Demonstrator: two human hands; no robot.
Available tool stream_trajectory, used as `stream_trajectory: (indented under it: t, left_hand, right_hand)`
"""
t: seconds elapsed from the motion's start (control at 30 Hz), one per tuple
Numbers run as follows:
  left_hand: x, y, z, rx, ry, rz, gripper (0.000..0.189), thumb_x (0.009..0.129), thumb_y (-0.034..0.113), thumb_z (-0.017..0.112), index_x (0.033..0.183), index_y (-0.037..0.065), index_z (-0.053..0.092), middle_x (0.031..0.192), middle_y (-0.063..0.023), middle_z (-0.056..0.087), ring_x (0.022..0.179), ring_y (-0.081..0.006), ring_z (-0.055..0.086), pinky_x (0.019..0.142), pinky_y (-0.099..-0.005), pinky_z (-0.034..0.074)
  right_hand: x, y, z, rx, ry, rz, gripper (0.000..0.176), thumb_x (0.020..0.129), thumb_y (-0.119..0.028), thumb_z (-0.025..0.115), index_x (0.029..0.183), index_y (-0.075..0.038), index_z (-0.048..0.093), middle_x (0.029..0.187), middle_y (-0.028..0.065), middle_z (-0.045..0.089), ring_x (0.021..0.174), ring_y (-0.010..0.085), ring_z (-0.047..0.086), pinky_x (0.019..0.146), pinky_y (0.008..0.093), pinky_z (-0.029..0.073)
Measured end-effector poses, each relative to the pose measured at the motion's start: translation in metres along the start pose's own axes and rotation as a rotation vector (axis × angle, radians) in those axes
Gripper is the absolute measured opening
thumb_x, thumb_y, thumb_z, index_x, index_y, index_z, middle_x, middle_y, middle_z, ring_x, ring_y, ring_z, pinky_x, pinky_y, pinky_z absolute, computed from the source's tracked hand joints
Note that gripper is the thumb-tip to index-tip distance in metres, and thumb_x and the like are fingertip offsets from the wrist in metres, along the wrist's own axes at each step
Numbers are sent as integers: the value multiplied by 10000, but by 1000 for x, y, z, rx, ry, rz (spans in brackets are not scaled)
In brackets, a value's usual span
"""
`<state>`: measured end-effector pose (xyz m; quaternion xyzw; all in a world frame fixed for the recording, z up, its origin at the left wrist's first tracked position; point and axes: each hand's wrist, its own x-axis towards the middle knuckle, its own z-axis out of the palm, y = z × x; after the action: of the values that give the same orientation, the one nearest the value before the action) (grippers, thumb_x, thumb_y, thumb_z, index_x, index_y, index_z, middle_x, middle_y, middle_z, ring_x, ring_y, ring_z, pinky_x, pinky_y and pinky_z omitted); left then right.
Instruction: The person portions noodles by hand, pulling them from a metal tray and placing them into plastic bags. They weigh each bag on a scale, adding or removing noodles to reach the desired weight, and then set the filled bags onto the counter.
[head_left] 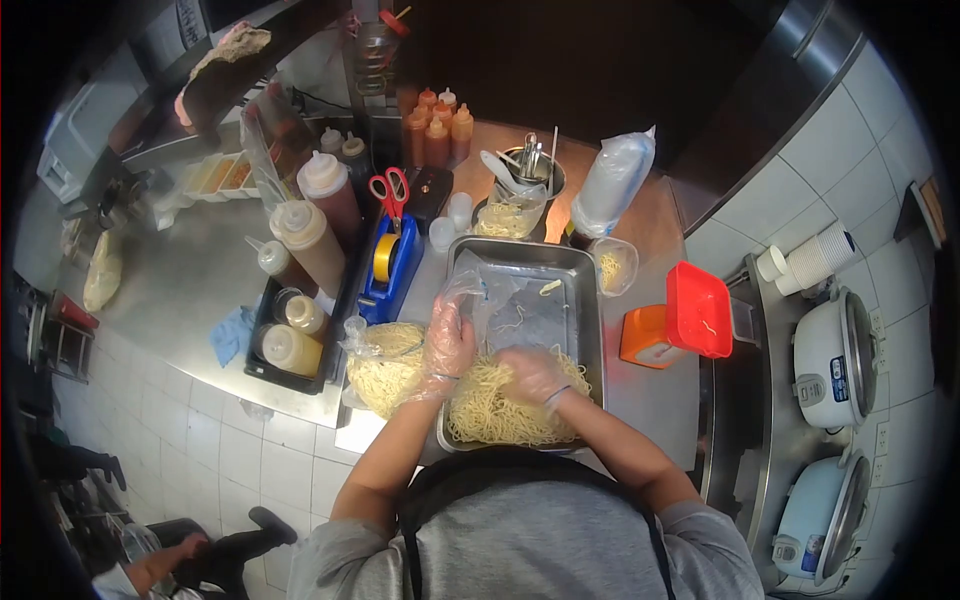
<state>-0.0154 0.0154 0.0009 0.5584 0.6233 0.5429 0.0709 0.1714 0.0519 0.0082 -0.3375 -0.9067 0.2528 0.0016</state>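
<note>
Pale noodles (500, 415) lie heaped in the near half of a deep metal tray (597, 300). My right hand (535, 377), in a clear plastic glove and blurred, is on the noodles with its fingers in the heap. At the tray's left side my left hand (450, 345), gloved too, is raised upright beside a clear plastic bag (485, 290); its fingers are bent round the bag's edge. A tied bag of noodles (385, 370) rests left of the tray, next to my left wrist. A few loose strands lie in the tray's far half.
Left of the tray are a blue tape dispenser (392, 265), red scissors (390, 195) and a black bin of sauce bottles (290, 350). An orange container (648, 335) with a red tub (698, 310) stands right. Rice cookers (835, 360) line the right; another person (190, 550) is lower left.
</note>
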Motion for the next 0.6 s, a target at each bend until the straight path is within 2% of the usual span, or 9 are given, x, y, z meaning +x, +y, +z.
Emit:
stream_trajectory:
  t: [0.07,0.2,0.27,0.33,0.4,0.47,0.53,0.57,0.6]
  left_hand:
    - [0,-6,2,34,21,27,386,830,-8,539,1216,-21,528,1172,-265,557,1070,-459,558,907,-460,478]
    - [-3,-7,2,56,-5,-4,390,826,-12,533,1216,-15,530,1170,-256,559,1079,-449,557,907,-450,481]
    - [-1,-4,1,33,-19,-18,394,825,-15,530,1218,-14,530,1173,-253,559,1087,-443,556,911,-444,480]
    - [0,-1,-1,6,-25,-27,397,823,-18,528,1221,-14,529,1178,-252,558,1093,-440,555,915,-439,479]
    - [1,2,-2,-3,-21,-20,399,821,-22,524,1220,-13,529,1186,-250,556,1099,-437,553,918,-440,477]
    - [0,4,-3,-8,-22,-21,399,819,-26,520,1218,-13,531,1192,-248,555,1105,-434,552,922,-440,475]
    - [0,5,-3,-12,-27,-30,396,817,-31,516,1213,-13,533,1197,-245,554,1111,-431,551,927,-439,473]
    - [0,5,-3,-8,-30,-36,405,815,-33,513,1219,-14,532,1205,-244,554,1122,-427,548,935,-435,469]
    - [0,6,-3,-6,-32,-42,414,812,-36,511,1225,-14,530,1213,-243,553,1132,-423,546,944,-431,465]
  right_hand:
    - [-8,16,-13,229,200,29,547,662,-296,771,1155,-103,634,1073,163,668,1014,295,646,904,380,501]
    - [-51,-38,-126,726,259,24,453,672,35,694,1110,-43,608,1022,49,655,999,139,604,897,296,488]
    - [-65,-40,-158,659,283,65,498,660,131,624,1132,-24,584,1056,8,610,1040,109,565,925,281,473]
    - [-78,-47,-183,912,512,-31,522,652,147,573,1145,-23,573,1095,28,588,1076,131,558,955,292,461]
    - [-93,-77,-218,1000,726,-134,526,642,146,523,1143,-9,566,1110,51,581,1083,160,568,967,316,464]
    - [-96,-103,-245,1128,851,-498,328,873,-104,639,1162,6,527,1119,82,601,1066,198,605,927,327,500]
    - [-97,-99,-276,994,823,-445,340,890,-109,636,1182,17,516,1107,97,598,1057,203,609,925,333,504]
    - [-100,-113,-277,1035,942,-372,305,902,-86,608,1172,21,514,1087,98,597,1030,209,615,914,350,510]
    - [-98,-113,-275,1089,942,-363,329,875,-21,568,1198,18,522,1108,100,603,1038,211,617,919,345,511]
